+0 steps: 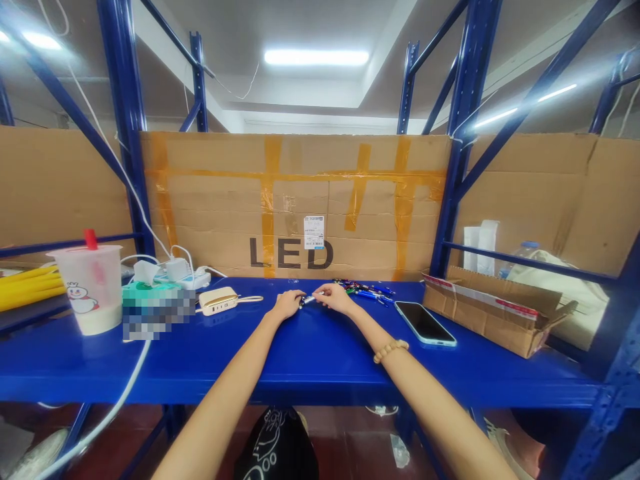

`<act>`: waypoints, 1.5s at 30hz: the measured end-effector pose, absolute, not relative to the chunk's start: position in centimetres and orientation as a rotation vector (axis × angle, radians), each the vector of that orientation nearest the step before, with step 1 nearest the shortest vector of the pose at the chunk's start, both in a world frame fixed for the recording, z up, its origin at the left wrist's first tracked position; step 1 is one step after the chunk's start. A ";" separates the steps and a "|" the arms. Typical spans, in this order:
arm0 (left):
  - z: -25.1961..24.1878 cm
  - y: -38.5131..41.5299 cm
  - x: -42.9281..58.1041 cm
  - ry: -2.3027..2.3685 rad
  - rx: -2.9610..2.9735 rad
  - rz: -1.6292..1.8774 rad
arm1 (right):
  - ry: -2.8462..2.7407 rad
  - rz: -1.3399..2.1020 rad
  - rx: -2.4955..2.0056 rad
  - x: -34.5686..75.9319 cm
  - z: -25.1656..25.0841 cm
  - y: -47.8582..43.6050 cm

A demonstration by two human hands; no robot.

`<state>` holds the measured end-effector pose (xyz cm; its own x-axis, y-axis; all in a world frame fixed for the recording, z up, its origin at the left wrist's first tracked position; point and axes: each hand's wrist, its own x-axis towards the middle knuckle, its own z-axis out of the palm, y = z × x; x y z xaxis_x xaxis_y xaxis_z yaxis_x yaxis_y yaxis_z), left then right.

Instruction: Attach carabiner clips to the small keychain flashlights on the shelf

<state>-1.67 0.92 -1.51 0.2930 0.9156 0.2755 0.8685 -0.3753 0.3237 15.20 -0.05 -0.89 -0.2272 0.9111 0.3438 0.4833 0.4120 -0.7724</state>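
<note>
Near the middle of the blue shelf top, my left hand [289, 305] is closed on the dark end of a short, slim pen [309, 300]. My right hand [334, 297], with a beaded bracelet on its wrist, pinches the white end between its fingertips. Both hands rest low, close to the shelf surface, and the pen lies nearly level between them. Just beyond and right of my right hand is a loose pile of pens [367, 292], mostly blue, with some red, black and green parts. Fine details of the held pen are too small to make out.
A phone [425, 323] and an open cardboard box [487, 310] stand on the right. On the left are a cream power bank [219, 301], plugs with white cables [176, 269] and a drink cup [93, 293]. A cardboard panel [220, 200] closes off the back between blue posts.
</note>
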 end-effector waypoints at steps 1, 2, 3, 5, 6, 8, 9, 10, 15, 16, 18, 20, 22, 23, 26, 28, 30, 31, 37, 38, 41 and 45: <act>-1.5 0.9 -1.7 1.683 2.446 0.626 | -1.869 0.635 -1.181 15.2 -0.9 0.0; -1.4 0.8 -1.7 1.681 2.451 0.614 | -1.879 0.595 -1.169 15.3 -0.9 0.0; -1.3 0.8 -1.7 1.683 2.448 0.606 | -1.888 0.548 -1.160 15.3 -0.9 0.0; -1.2 0.8 -1.7 1.703 2.417 0.609 | -1.897 0.452 -1.158 15.4 -0.9 0.0; -1.1 0.7 -1.7 1.715 2.395 0.625 | -1.894 0.411 -1.162 15.5 -0.8 0.0; -0.9 0.7 -1.7 1.727 2.351 0.680 | -1.870 0.343 -1.175 15.5 -0.7 0.0; -0.9 0.7 -1.7 1.725 2.335 0.705 | -1.845 0.314 -1.188 15.5 -0.6 0.0; -0.9 0.6 -1.7 1.712 2.330 0.719 | -1.815 0.288 -1.206 15.5 -0.5 0.0; -1.5 0.1 -1.5 1.587 2.476 0.602 | -1.699 0.196 -1.386 15.5 0.1 -0.4; -1.7 0.1 -1.5 1.576 2.503 0.568 | -1.697 0.181 -1.432 15.5 0.2 -0.6; -2.0 0.1 -1.6 1.586 2.524 0.530 | -1.695 0.159 -1.513 15.5 0.4 -0.9; -2.1 0.3 -1.6 1.638 2.515 0.530 | -1.684 0.168 -1.568 15.5 0.4 -1.0; -2.1 0.5 -1.8 1.707 2.494 0.542 | -1.666 0.222 -1.602 15.5 0.3 -0.9; -2.0 0.5 -1.9 1.741 2.481 0.552 | -1.659 0.259 -1.615 15.6 0.1 -0.7; -1.8 0.6 -2.2 1.827 2.439 0.613 | -1.663 0.330 -1.640 15.9 -0.4 0.0; -1.6 0.5 -2.3 1.875 2.407 0.693 | -1.684 0.327 -1.645 16.2 -0.6 0.4; -1.3 0.4 -2.3 1.925 2.362 0.786 | -1.733 0.303 -1.618 16.5 -0.8 0.6; -1.2 0.3 -2.2 1.952 2.336 0.830 | -1.765 0.294 -1.591 16.6 -0.8 0.7; -0.6 -0.1 -1.9 2.068 2.241 0.941 | -1.982 0.413 -1.374 15.9 -1.3 0.6; -0.6 -0.2 -1.9 2.066 2.238 0.943 | -2.013 0.437 -1.334 15.7 -1.3 0.7; -0.7 -0.2 -1.9 2.057 2.239 0.948 | -2.036 0.390 -1.331 15.7 -1.2 0.6; -0.7 -0.1 -1.8 2.054 2.239 0.959 | -1.876 0.107 -1.623 16.7 0.0 -0.1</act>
